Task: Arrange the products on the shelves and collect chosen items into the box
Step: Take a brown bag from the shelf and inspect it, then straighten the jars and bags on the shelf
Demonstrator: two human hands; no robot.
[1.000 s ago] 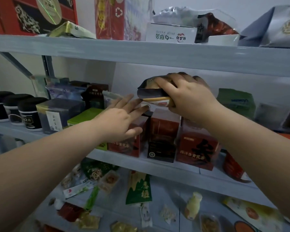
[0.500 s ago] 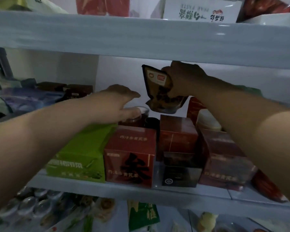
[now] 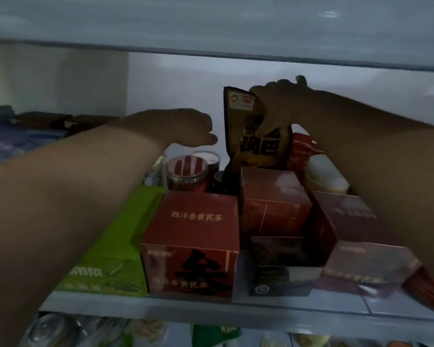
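— Got hold of anything?

— Yes. Right hand (image 3: 278, 106) curled round the top right edge of a tall dark-brown shiny snack bag (image 3: 251, 146), thumb pressed on its front. Tight pinch, nothing else in it.

— And on the other side?

— Left hand (image 3: 186, 128) reaching in just left of the bag, not touching it. Seen from behind, fingers hidden, so cannot tell if open or closed. Nothing seen in it.

— Bag where?

— Far back on the grey metal shelf (image 3: 286, 306). Held up straight, long side up and down. Bottom hidden behind a red cardboard box (image 3: 273, 201), so cannot tell if resting or lifted. Round clear plastic jar with red sticks (image 3: 187, 176) just to its left, under the left hand.

— Next?

— Maybe straight down into the gap behind the red box. Right hand for that, being the one with the grip. Little room under the upper grey shelf (image 3: 211, 21), so easy to bump.
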